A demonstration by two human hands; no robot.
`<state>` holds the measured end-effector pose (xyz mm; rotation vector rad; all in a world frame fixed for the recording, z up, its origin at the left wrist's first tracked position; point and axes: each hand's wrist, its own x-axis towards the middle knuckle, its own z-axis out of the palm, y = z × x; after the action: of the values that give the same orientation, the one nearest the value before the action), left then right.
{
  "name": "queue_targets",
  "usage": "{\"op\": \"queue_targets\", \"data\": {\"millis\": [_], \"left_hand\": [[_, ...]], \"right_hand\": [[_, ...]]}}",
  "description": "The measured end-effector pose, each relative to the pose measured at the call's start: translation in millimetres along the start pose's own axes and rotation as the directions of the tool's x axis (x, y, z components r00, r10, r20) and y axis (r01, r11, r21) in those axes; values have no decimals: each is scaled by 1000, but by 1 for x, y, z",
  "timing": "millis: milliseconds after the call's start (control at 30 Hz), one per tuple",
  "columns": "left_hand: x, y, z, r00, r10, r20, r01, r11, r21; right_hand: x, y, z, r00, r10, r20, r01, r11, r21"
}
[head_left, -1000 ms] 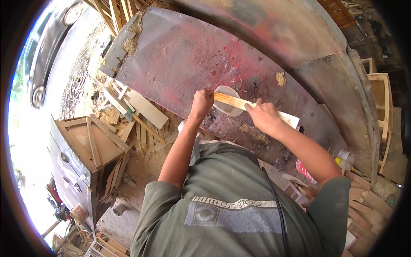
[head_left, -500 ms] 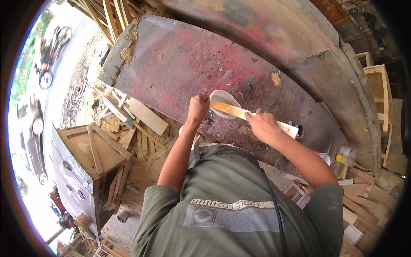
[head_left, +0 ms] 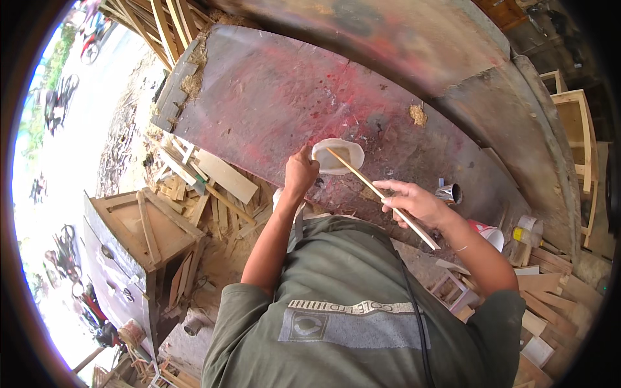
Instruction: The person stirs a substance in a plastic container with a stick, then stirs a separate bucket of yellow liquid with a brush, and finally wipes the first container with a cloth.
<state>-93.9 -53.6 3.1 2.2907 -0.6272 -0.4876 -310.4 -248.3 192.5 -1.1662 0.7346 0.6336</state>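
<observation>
A shallow whitish plastic tub [head_left: 359, 158] rests near the front edge of a paint-stained bench [head_left: 272, 97], with a greyish-tan layer in its bottom. My left hand [head_left: 301, 173] is closed at the tub's left rim, fingers pinching it. Between the fingers and thumb of my right hand [head_left: 417, 205] is a flat wooden stick [head_left: 358, 172], turned narrow edge up. Its far tip reaches into the tub, while the pale near end points toward my body.
Right of my right hand lie an open metal can [head_left: 449, 193], a red-and-white tub [head_left: 489, 235] and a clear plastic bottle [head_left: 529, 227]. Wood offcuts [head_left: 223, 174] are heaped left of the bench, beside a wooden cabinet [head_left: 152, 226]. Shavings [head_left: 418, 116] lie on the bench.
The stick has turned from its broad face to its narrow edge. My right hand has shifted right and nearer to me, its fingers now more outstretched. My left hand stays at the rim.
</observation>
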Motion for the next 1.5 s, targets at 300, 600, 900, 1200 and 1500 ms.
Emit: {"op": "queue_targets", "data": {"millis": [300,600,900,1200,1500], "left_hand": [[17,5,-19,980,189,60,-191,981,27],[11,-1,-10,990,100,101,-113,984,134],[-36,8,1,1000,8,10,-9,992,127],[-33,-1,3,996,87,13,-88,993,74],[-24,-1,9,998,56,29,-58,995,82]], "right_hand": [[33,44,-7,945,-313,95,197,778,597],[39,47,43,808,-582,-90,588,788,183],[89,57,46,494,-851,176,393,37,-919],[118,58,56,609,-669,427,339,-267,-902],[130,50,58,622,-650,438,278,-340,-899]]}}
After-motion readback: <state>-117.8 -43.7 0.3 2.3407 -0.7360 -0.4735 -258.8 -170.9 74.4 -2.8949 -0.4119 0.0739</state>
